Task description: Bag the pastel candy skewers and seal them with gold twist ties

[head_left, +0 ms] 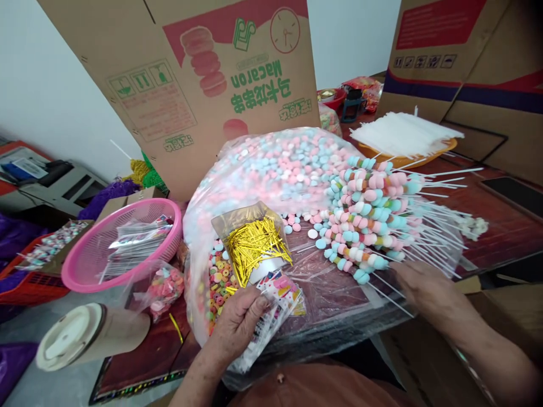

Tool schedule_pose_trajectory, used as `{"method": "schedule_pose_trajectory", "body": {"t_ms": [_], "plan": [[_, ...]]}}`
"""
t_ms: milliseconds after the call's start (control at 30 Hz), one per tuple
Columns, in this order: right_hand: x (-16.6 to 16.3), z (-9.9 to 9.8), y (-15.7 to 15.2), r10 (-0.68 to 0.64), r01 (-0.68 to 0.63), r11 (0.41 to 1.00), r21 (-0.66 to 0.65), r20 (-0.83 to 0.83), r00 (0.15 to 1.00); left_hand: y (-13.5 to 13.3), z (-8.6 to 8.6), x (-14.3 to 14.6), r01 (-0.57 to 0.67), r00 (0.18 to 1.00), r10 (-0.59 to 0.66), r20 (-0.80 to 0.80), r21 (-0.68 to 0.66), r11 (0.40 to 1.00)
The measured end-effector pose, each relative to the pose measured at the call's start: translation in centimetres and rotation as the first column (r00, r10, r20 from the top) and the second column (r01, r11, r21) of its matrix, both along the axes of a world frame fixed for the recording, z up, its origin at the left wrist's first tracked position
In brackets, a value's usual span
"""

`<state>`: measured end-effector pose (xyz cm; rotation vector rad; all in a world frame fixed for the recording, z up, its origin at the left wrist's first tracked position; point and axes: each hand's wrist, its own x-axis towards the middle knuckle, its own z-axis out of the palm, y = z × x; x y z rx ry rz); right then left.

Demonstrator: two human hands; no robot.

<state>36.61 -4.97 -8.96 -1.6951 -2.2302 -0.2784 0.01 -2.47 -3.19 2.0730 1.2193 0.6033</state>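
Note:
My left hand [244, 317] is closed on a stack of small clear bags [278, 308] with coloured print, thumb on top. Just beyond it, an open pouch of gold twist ties [257, 249] leans on a bag of ring-shaped candies [223, 282]. My right hand [424, 291] is at the near side of a large pile of candy skewers [369, 209], strung with pink, blue and white pieces on white sticks. Its fingertips are pinched at a stick in the pile, partly blurred. Behind lies a big clear bag of pastel candies [280, 164], some spilling out at its mouth.
A pink basket [72, 271] with filled packets stands left, near a lidded paper cup [102, 333] lying tilted. White sticks [403, 133] fill an orange tray [449, 148] at the back right. A phone [517, 192] lies at right. Tall cardboard boxes [139, 34] stand behind.

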Motion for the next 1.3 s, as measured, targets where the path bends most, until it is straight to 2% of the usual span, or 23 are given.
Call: {"method": "schedule_pose_trajectory", "body": {"t_ms": [67, 133, 267, 433, 633, 867, 1167, 1300], "plan": [[-0.8, 1.2, -0.5, 0.158, -0.138, 0.984, 0.111, -0.196, 0.968, -0.1, 0.6, -0.2, 0.064, 0.997, -0.059, -0.044, 0.114, 0.991], [-2.2, 2.8, -1.0, 0.243, -0.195, 0.965, 0.177, -0.312, 0.919, -0.1, 1.2, -0.3, 0.120, 0.990, -0.104, -0.094, 0.192, 0.974], [-4.7, 4.5, -1.4, 0.334, -0.293, 0.938, 0.187, -0.259, 0.906, 0.1, 2.1, -0.2, 0.198, 0.974, -0.164, -0.154, 0.237, 0.951], [-5.0, 3.7, -1.7, 0.415, -0.391, 0.907, 0.156, -0.183, 0.891, 0.5, 2.6, -0.4, 0.209, 0.953, -0.131, -0.273, 0.279, 0.937], [-5.1, 3.5, -2.3, 0.385, -0.367, 0.922, 0.121, -0.203, 0.900, 1.1, 3.4, -0.4, 0.306, 0.901, -0.164, -0.401, 0.321, 0.897], [-5.6, 3.5, -2.8, 0.374, -0.383, 0.923, 0.028, -0.292, 0.880, 1.2, 3.0, 0.1, 0.259, 0.922, -0.130, -0.365, 0.330, 0.908], [-5.3, 3.3, -3.2, 0.376, -0.373, 0.925, 0.067, -0.282, 0.883, 1.0, 3.1, 0.0, 0.277, 0.914, -0.184, -0.362, 0.223, 0.935], [-5.3, 3.1, -3.3, 0.331, -0.309, 0.943, 0.124, -0.244, 0.912, 0.8, 3.2, 0.2, 0.304, 0.916, -0.245, -0.318, 0.151, 0.941]]}}
